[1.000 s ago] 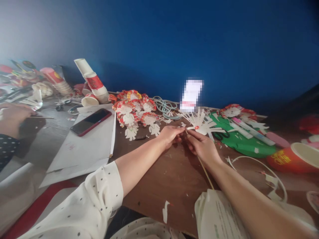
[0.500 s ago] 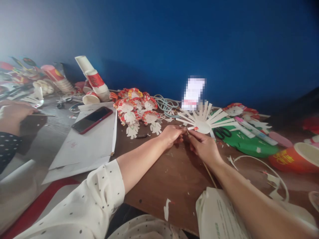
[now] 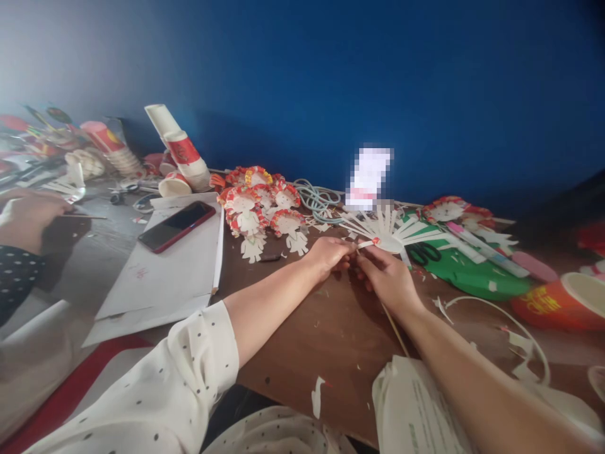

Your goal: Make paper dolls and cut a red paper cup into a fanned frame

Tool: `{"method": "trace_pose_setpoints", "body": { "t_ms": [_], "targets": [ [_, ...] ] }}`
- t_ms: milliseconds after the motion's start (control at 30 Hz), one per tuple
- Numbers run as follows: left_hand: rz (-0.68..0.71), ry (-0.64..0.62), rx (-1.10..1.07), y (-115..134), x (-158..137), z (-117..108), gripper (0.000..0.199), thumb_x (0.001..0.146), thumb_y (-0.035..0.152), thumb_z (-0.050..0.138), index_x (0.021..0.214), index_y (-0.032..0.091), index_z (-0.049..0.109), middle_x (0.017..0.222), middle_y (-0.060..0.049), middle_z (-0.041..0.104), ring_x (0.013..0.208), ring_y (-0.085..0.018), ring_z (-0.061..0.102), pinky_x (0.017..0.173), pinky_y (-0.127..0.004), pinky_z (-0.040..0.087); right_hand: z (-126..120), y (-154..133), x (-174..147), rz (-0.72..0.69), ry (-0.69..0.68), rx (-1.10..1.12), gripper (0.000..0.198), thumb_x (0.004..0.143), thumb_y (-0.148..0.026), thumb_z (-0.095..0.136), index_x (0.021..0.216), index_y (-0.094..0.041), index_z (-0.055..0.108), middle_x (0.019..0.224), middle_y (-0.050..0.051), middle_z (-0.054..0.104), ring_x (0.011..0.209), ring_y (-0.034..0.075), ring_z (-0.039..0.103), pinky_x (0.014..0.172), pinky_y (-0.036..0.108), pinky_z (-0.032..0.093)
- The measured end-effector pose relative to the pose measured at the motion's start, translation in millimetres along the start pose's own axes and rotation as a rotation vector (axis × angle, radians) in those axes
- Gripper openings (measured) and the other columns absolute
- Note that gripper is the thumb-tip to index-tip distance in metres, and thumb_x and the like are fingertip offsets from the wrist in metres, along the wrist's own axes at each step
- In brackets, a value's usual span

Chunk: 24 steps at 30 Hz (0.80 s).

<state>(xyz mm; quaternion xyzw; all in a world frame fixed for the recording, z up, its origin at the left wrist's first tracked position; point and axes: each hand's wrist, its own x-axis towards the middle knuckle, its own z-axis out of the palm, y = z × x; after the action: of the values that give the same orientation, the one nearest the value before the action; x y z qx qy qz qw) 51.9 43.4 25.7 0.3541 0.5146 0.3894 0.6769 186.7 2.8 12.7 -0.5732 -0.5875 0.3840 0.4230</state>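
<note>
Near the middle of the table, a white paper cup is cut into long strips that fan out around its round base. One strip with a red end comes toward my fingertips. My left hand is closed in a pinch at that strip. Close against it, my right hand has its fingers closed on a thin stick, which runs back under the wrist. The exact contact between strip and stick is hidden by my fingers.
Lion-like paper figures lie left of my hands, beside a phone on white sheets. Black-handled scissors rest on green material. An orange cup stands right. A co-worker's hand is at far left.
The cut cup has tipped and sunk slightly, its strips lying lower. The red-ended strip has risen a little by my fingertips. Both hands stay together in nearly the same place.
</note>
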Motion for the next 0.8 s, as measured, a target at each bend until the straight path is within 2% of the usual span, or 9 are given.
{"method": "trace_pose_setpoints", "body": {
  "t_ms": [233, 633, 800],
  "targets": [
    [0.014, -0.018, 0.004, -2.1, 2.3, -0.2, 0.012, 0.075, 0.019, 0.07, 0.07, 0.009, 0.063, 0.06, 0.0, 0.055, 0.051, -0.005, 0.046, 0.047, -0.018, 0.038, 0.9, -6.0, 5.0, 0.128, 0.097, 0.065, 0.043, 0.079, -0.043, 0.059, 0.11, -0.016, 0.071, 0.067, 0.001, 0.065, 0.046, 0.011, 0.051, 0.042, 0.022, 0.04],
    [0.014, -0.012, 0.015, -2.1, 0.5, 0.6, 0.014, 0.073, 0.02, 0.071, 0.07, 0.011, 0.062, 0.061, 0.0, 0.055, 0.052, -0.006, 0.047, 0.048, -0.019, 0.039, 2.5, -1.7, 9.5, 0.137, 0.125, 0.085, 0.044, 0.076, -0.044, 0.062, 0.109, -0.017, 0.072, 0.075, 0.004, 0.068, 0.065, 0.019, 0.062, 0.043, 0.023, 0.047],
    [0.003, 0.01, -0.004, -3.1, 0.8, 2.3, 0.017, 0.07, 0.022, 0.074, 0.071, 0.011, 0.061, 0.059, 0.001, 0.053, 0.052, -0.006, 0.047, 0.049, -0.019, 0.04, 3.4, -2.0, 9.0, 0.134, 0.135, 0.102, 0.043, 0.076, -0.044, 0.062, 0.107, -0.016, 0.072, 0.076, 0.004, 0.068, 0.063, 0.018, 0.062, 0.042, 0.022, 0.047]
  ]
}}
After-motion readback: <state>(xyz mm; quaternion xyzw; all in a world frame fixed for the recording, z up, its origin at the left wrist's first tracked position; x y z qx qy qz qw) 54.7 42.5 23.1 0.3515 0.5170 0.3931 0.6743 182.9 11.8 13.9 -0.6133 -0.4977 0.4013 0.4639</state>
